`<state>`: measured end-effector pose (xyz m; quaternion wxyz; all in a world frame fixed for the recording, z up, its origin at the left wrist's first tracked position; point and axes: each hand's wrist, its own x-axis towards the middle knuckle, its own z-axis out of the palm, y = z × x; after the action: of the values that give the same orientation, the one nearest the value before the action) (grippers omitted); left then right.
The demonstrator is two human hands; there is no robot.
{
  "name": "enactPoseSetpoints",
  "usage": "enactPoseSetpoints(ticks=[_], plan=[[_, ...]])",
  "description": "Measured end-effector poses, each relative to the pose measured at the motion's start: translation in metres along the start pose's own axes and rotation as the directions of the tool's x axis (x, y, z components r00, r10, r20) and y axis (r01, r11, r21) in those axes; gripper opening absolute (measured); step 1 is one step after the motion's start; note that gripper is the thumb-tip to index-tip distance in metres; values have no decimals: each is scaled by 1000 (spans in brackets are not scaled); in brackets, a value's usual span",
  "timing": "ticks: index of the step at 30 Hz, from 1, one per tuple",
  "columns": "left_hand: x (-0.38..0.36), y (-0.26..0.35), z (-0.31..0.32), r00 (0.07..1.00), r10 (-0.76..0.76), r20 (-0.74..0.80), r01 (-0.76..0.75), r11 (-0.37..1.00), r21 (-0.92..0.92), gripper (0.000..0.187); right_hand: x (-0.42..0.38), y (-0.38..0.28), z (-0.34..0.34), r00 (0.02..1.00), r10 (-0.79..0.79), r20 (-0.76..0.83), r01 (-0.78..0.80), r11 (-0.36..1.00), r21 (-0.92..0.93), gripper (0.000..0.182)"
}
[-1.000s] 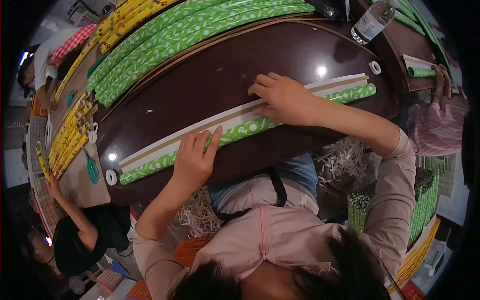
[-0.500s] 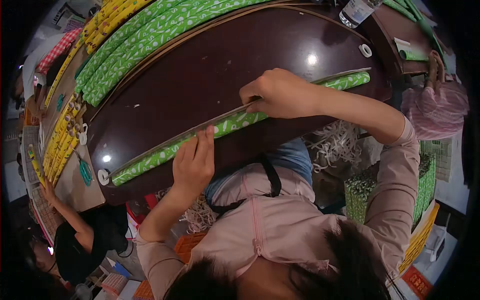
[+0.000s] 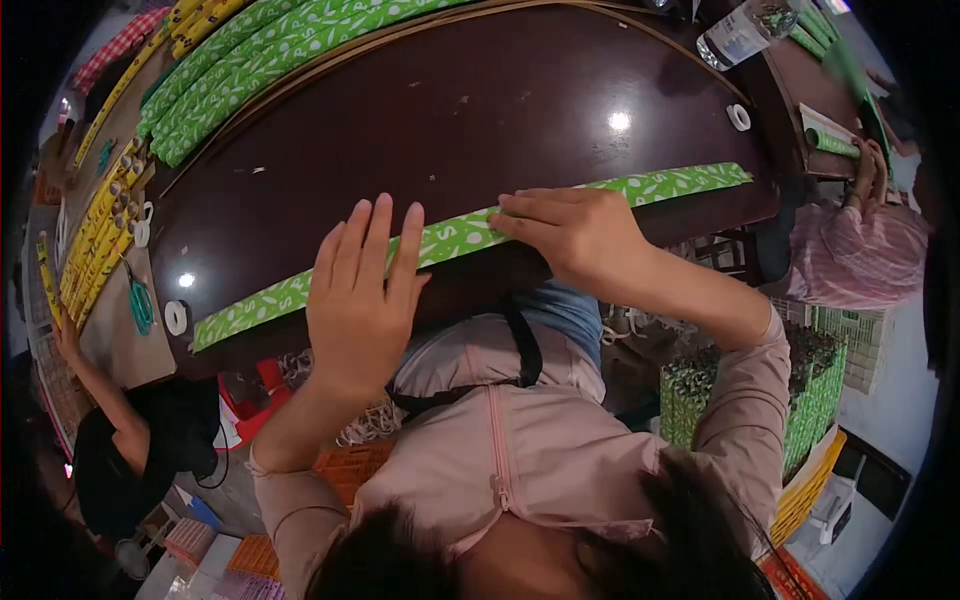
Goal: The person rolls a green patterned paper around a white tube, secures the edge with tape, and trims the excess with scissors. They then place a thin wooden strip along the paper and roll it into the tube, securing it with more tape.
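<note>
A long green roll of printed paper [image 3: 460, 236] with white letters and shapes lies slantwise along the near edge of the dark table [image 3: 500, 110]. My left hand [image 3: 362, 290] rests on its middle with fingers stretched out and spread. To the right, my right hand [image 3: 580, 228] lies over the same roll, its fingers straight and pointing left. Neither hand is wrapped round the roll. A white tape roll [image 3: 176, 318] sits by the roll's left end, and another tape roll [image 3: 738, 118] is near the table's right side.
Finished green rolls [image 3: 290, 65] line the far edge, with yellow rolls [image 3: 100, 235] and teal scissors [image 3: 140, 303] at left. A plastic bottle [image 3: 735, 38] stands at the back right. Another person's hands [image 3: 868, 170] hold a green roll; a co-worker's arm [image 3: 100, 385] is at left.
A loose grey-brown edge stood up along the roll before; now only the green printed side shows. My right hand has flattened from a pinch, and the left has moved slightly up and left.
</note>
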<state>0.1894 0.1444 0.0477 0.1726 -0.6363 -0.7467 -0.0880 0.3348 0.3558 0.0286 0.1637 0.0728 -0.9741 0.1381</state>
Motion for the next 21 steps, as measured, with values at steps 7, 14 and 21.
enactPoseSetpoints(ticks=[7,14,21], plan=[[2,18,26,966,-36,254,74,988,-139,51,-14,-16,12,993,37,-117,-51,991,-126,41],[-2,29,39,982,-50,182,50,999,6,44,-27,-29,37,956,48,-289,-113,970,-215,39],[-7,28,43,993,16,118,-27,995,92,36,-54,-37,3,780,433,-451,-337,899,280,25]])
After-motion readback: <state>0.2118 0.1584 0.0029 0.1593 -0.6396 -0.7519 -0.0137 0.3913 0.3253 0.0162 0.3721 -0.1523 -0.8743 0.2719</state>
